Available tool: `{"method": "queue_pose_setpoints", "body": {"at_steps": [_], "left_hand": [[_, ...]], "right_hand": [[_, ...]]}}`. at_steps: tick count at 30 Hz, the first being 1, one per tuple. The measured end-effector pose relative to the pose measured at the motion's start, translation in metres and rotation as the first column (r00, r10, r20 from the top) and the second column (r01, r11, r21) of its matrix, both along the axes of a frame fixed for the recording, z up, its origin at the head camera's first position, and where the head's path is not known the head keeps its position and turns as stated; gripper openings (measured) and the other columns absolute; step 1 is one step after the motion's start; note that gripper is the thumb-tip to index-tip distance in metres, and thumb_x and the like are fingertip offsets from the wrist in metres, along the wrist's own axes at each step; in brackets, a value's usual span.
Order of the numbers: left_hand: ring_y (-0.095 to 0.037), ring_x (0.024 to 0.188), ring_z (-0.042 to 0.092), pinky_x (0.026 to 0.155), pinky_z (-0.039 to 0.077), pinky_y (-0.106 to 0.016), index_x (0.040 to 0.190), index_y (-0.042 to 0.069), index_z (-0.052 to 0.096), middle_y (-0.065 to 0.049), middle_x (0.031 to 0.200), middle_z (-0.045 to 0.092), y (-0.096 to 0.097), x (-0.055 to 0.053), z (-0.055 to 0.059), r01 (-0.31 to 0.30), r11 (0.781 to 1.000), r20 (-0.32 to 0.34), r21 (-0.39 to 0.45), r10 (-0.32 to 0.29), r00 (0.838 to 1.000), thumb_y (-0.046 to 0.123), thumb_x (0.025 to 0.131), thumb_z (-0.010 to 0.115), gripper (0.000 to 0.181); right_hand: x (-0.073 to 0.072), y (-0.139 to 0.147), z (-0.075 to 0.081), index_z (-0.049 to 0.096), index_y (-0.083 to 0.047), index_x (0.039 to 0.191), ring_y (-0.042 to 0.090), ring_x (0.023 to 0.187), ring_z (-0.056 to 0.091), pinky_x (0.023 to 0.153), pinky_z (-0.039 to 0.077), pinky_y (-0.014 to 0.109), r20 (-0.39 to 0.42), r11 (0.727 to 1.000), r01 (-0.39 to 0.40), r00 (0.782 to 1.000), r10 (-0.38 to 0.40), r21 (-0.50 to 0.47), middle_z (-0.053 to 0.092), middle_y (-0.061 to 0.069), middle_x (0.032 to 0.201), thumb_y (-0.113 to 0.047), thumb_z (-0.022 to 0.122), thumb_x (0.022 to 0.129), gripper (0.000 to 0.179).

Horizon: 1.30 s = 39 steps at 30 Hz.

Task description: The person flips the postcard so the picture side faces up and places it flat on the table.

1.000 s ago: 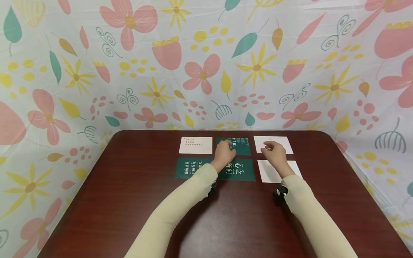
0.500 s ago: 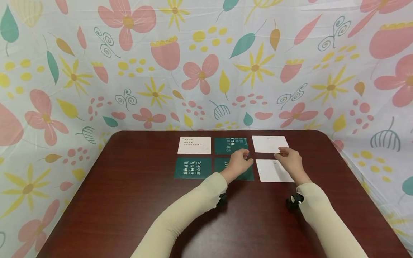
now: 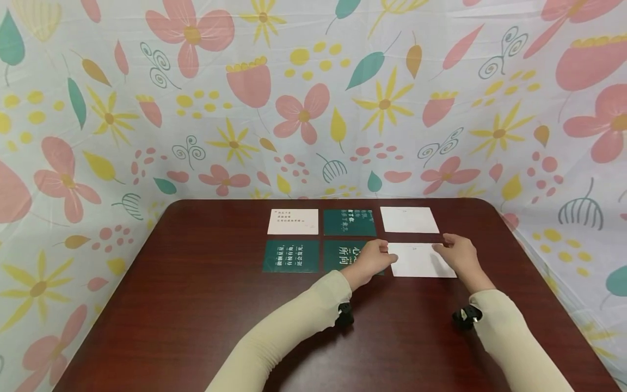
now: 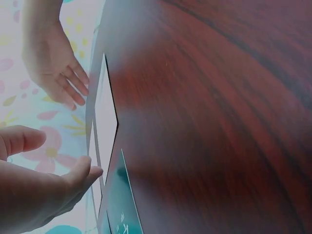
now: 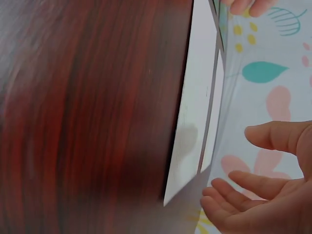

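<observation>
In the head view, my left hand (image 3: 369,262) is over the right part of a dark green card (image 3: 338,258) with white characters, its fingertips near the left edge of a white card (image 3: 418,264). My right hand (image 3: 461,260) is at that white card's right end. Thumb and fingers stand apart with nothing between them, for the left hand (image 4: 48,187) in the left wrist view as for the right hand (image 5: 263,180) in the right wrist view. The white card (image 5: 192,97) lies flat on the table, a faint shadow on its face.
A back row holds a pale card (image 3: 293,222) with small print, a green card (image 3: 349,223) and another white card (image 3: 409,220). A green card (image 3: 291,257) lies front left on the reddish-brown table (image 3: 196,316). Behind hangs a floral cloth (image 3: 303,136).
Both hands have come toward the person and to the right, off the back row of cards to the front row. The cards lie in the same places.
</observation>
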State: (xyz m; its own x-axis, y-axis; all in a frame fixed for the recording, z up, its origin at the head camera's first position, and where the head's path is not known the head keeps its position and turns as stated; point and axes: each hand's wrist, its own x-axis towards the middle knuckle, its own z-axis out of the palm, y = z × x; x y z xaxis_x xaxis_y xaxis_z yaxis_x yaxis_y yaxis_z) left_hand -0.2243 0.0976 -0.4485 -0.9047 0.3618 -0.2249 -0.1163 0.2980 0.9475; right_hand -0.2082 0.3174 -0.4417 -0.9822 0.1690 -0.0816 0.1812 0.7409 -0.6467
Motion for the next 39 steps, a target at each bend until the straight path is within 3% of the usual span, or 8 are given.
{"method": "queue_pose_setpoints", "body": {"at_steps": [10,22,32,35,39], "left_hand": [[-0.028,0.125,0.049,0.096,0.046,-0.037,0.139,-0.004,0.044,-0.018,0.135,0.051,0.006,0.005,0.002,0.026,0.999,0.047,-0.031,-0.025,0.999,0.012,0.09,0.064,0.056],[-0.029,0.122,0.05,0.096,0.046,-0.038,0.137,-0.004,0.046,-0.017,0.131,0.052,0.012,0.004,0.0,-0.008,1.0,0.067,-0.021,0.009,0.998,0.011,0.089,0.064,0.054],[-0.024,0.11,0.055,0.089,0.049,-0.038,0.132,-0.005,0.051,-0.016,0.123,0.056,0.014,0.004,-0.001,-0.09,0.996,0.079,0.006,0.09,0.993,0.005,0.086,0.063,0.049],[-0.023,0.106,0.055,0.087,0.049,-0.038,0.132,-0.005,0.051,-0.015,0.121,0.056,0.014,0.004,-0.001,-0.115,0.993,0.086,0.032,0.111,0.99,0.003,0.087,0.063,0.048],[-0.025,0.109,0.055,0.089,0.049,-0.037,0.133,-0.006,0.049,-0.015,0.119,0.056,0.012,0.001,-0.002,-0.17,0.98,0.11,0.102,0.159,0.981,0.001,0.088,0.061,0.048]], "right_hand": [[0.011,0.011,0.004,0.036,0.028,0.128,0.056,0.116,0.043,0.092,0.043,0.059,0.137,0.999,-0.045,0.99,0.041,0.027,0.041,0.046,0.127,-0.02,0.055,0.091,0.063],[0.01,0.008,0.004,0.042,0.026,0.126,0.055,0.118,0.042,0.094,0.042,0.058,0.14,0.999,-0.032,0.99,0.032,-0.001,0.041,0.045,0.127,-0.019,0.054,0.091,0.058],[0.008,0.014,-0.003,0.042,0.023,0.13,0.055,0.122,0.038,0.095,0.041,0.058,0.132,0.997,0.005,0.991,0.006,-0.083,0.039,0.043,0.132,-0.013,0.051,0.093,0.052],[0.007,0.015,-0.005,0.044,0.021,0.129,0.052,0.118,0.044,0.09,0.046,0.053,0.11,0.996,0.025,0.994,-0.016,-0.083,0.046,0.04,0.127,-0.011,0.051,0.092,0.049],[0.005,0.017,-0.005,0.048,0.02,0.127,0.046,0.108,0.051,0.074,0.049,0.033,0.055,0.994,0.05,0.997,-0.045,-0.095,0.054,0.036,0.118,-0.004,0.051,0.088,0.045]]}}
